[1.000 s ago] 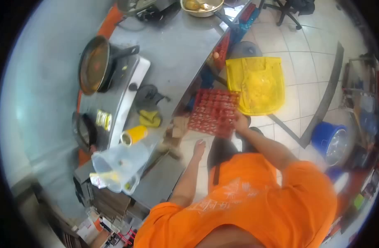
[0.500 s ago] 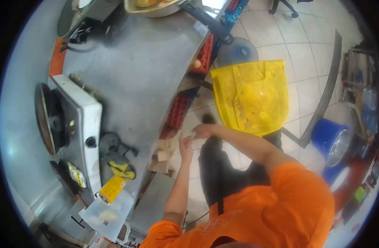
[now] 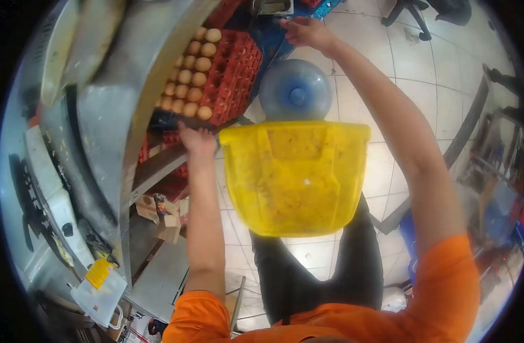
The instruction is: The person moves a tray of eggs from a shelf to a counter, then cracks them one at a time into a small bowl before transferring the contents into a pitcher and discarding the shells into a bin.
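Note:
My left hand (image 3: pixel 198 140) is stretched forward at the near end of a stack of red egg trays (image 3: pixel 234 74), with its fingers parted and nothing visible in them. Brown eggs (image 3: pixel 184 76) fill the tray face turned toward the counter. Farther forward, my right hand (image 3: pixel 309 32) reaches past the far right side of the trays, close to a blue surface (image 3: pixel 282 48). Its fingers are partly spread and hold nothing I see. Between my forearms, in front of my legs, is a yellow plastic bin (image 3: pixel 296 183) with brown smudges.
A clear blue water jug (image 3: pixel 296 94) stands behind the bin on the tiled floor (image 3: pixel 365 86). The metal counter (image 3: pixel 159 57) runs along my left, with cardboard pieces (image 3: pixel 166 217) under it. Chair legs (image 3: pixel 410 17) are at the far right, and a blue tub (image 3: pixel 409 240) sits beside my right arm.
My hands were together by the counter edge; now they are apart and reach forward, the right one farthest. My view has shifted toward the shelf beneath the counter, bringing the eggs into sight.

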